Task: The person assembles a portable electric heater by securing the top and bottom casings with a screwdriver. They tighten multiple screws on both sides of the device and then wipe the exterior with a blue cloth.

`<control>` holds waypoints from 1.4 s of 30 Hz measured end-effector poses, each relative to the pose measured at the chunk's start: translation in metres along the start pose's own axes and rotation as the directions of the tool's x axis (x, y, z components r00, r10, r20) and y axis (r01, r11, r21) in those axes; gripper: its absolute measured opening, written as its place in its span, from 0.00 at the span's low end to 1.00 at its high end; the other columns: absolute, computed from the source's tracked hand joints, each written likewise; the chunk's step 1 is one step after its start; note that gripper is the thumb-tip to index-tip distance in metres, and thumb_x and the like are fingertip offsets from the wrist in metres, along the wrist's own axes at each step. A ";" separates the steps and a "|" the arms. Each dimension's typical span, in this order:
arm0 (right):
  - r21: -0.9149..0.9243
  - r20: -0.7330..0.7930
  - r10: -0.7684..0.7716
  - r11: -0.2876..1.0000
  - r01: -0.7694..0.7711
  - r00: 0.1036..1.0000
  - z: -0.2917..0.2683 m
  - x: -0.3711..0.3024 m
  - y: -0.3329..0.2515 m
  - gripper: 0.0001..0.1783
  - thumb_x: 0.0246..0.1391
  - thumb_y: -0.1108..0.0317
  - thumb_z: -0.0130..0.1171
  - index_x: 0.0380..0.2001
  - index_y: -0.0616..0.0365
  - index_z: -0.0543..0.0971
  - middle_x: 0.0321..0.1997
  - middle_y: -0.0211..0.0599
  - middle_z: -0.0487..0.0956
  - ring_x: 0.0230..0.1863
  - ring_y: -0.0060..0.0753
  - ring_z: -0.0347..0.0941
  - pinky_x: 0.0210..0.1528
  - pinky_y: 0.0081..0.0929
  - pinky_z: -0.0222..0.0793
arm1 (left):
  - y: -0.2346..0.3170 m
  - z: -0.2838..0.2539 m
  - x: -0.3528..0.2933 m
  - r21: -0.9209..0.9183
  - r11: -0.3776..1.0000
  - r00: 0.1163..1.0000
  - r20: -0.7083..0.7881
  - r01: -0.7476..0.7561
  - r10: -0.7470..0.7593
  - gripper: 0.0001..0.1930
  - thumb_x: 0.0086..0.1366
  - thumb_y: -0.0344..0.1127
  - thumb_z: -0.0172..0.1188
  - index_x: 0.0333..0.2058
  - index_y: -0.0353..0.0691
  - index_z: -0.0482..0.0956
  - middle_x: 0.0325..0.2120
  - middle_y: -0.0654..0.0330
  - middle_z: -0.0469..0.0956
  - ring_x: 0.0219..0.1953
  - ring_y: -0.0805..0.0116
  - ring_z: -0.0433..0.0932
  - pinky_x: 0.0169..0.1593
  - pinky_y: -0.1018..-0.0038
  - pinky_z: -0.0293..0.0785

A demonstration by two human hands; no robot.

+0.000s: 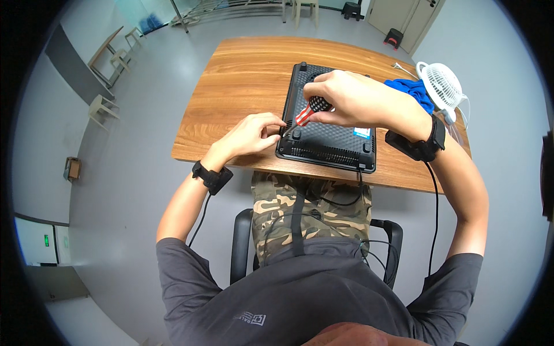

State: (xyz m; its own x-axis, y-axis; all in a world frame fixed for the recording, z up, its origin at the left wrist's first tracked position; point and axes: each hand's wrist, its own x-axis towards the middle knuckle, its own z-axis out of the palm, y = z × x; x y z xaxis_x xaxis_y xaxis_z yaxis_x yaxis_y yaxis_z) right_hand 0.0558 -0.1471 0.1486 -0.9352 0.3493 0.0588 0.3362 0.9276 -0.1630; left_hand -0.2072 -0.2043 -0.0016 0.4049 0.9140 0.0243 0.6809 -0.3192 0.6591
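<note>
A flat black device (326, 124) with a textured surface, vent slots and rubber feet lies on the wooden table. My right hand (352, 98) is closed around a screwdriver (303, 117) with a red-and-white striped, star-patterned handle. Its shaft slants down to the left, with the tip at the device's left edge, close to the near left foot. My left hand (250, 134) rests on the table beside that edge. Thumb and forefinger are spread on either side of the screwdriver tip, touching or nearly touching the device. Any screw at the tip is too small to make out.
A black cable (360, 176) hangs from the device's near right corner onto my lap. To the right on the wooden table (231, 86) are a blue cloth (411, 91) and a white fan (441, 86). Black wrist straps trail cables from both arms.
</note>
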 end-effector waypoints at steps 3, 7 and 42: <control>-0.002 0.044 -0.026 1.000 0.026 0.999 0.001 0.007 -0.003 0.17 0.56 0.61 0.69 0.43 0.62 0.81 0.37 0.50 0.82 0.40 0.53 0.82 0.44 0.43 0.78 | -0.014 0.008 -0.009 0.036 0.996 0.997 0.008 -0.079 0.079 0.27 0.61 0.32 0.64 0.61 0.43 0.77 0.58 0.53 0.74 0.51 0.60 0.80 0.50 0.69 0.80; -0.022 0.156 -0.008 1.000 0.012 0.988 0.005 0.019 -0.010 0.18 0.57 0.60 0.69 0.45 0.60 0.80 0.40 0.45 0.80 0.42 0.51 0.81 0.45 0.41 0.78 | -0.011 0.011 -0.014 -0.020 0.998 0.998 0.030 -0.057 0.058 0.35 0.56 0.36 0.71 0.64 0.43 0.73 0.60 0.54 0.71 0.53 0.57 0.79 0.55 0.66 0.79; -0.204 0.288 0.185 0.970 -0.129 0.940 0.031 0.079 -0.041 0.25 0.64 0.53 0.63 0.43 0.71 0.77 0.28 0.56 0.83 0.34 0.59 0.82 0.36 0.44 0.79 | -0.028 0.019 -0.011 -0.014 0.987 0.987 0.000 -0.161 0.161 0.26 0.56 0.27 0.66 0.56 0.40 0.79 0.48 0.57 0.75 0.40 0.61 0.80 0.48 0.66 0.80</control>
State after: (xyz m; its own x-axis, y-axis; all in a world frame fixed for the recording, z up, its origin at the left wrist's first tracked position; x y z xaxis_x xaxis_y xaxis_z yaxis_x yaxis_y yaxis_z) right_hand -0.0355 -0.1616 0.1295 -0.8486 0.4619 -0.2581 0.4696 0.8822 0.0349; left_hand -0.2194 -0.2097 -0.0348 0.5092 0.8507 0.1305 0.5983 -0.4588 0.6569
